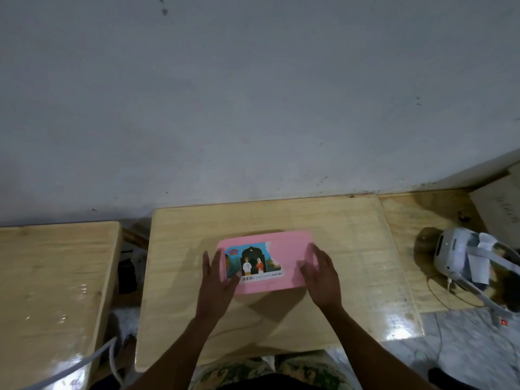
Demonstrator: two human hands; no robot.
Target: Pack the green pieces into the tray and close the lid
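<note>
Pink lid (281, 257) with a picture sticker (253, 263), lying flat over the tray, right in the middle of the wooden tabletop (337, 305), well away from every edge. Hides the tray below, and hides any green pieces too, so no way to check on them. Left hand (218, 277) at the left end of the lid, fingers straight and a little spread, thumb resting on top by the sticker. Right hand (320, 280) at the right end, fingers straight as well, lying on top near the front corner, a bit blurry. No pinching, no curling round anything. Looks like the last step: closing the lid. Seems almost done, with the lid level. Next probably calls for a firm push down on both ends at once, then along the front and back edges, for a snug fit all round. Could pop up at one corner with a push on one side only. White headset (455, 254) on the next tabletop to the right, well apart, not in the way.
</note>
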